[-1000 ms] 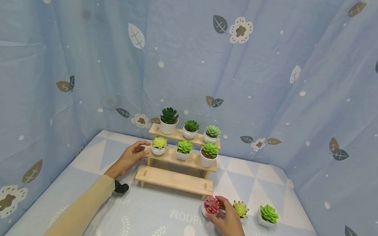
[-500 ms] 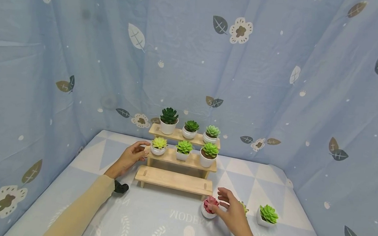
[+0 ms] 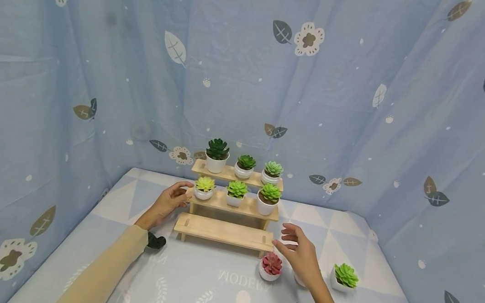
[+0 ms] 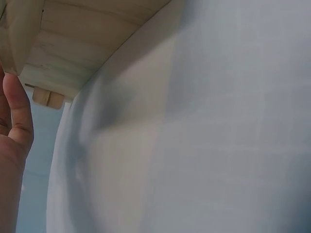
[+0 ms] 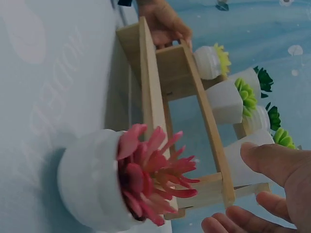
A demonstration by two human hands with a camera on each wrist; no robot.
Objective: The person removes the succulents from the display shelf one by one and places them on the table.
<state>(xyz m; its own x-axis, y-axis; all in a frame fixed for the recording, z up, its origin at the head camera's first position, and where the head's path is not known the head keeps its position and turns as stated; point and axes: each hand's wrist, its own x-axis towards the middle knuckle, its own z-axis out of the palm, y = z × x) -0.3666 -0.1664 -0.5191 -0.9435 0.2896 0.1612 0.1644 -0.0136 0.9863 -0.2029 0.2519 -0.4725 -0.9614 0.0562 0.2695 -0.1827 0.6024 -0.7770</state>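
A stepped wooden plant stand (image 3: 223,230) has three shelves. My left hand (image 3: 169,202) grips the left end of its middle shelf, beside a yellow-green potted succulent (image 3: 204,188); in the left wrist view a finger (image 4: 18,104) meets the wood. My right hand (image 3: 300,253), empty with fingers loosely bent, hovers off the stand's right end. Below it a pink succulent in a round white pot (image 3: 270,266) stands on the cloth by the stand's front right foot. Another white pot (image 3: 299,279) is mostly hidden behind the right hand. The lowest shelf bears no pot.
Farther right on the cloth stands a green succulent in a white pot (image 3: 344,277). Three potted succulents line the top shelf, among them a dark green one (image 3: 217,155). The middle shelf also carries two green ones. A blue patterned curtain (image 3: 238,78) hangs behind and at both sides.
My right hand has let go of the pink succulent's pot and moved up and to the right, toward the stand's right end. The left hand stays at the middle shelf.
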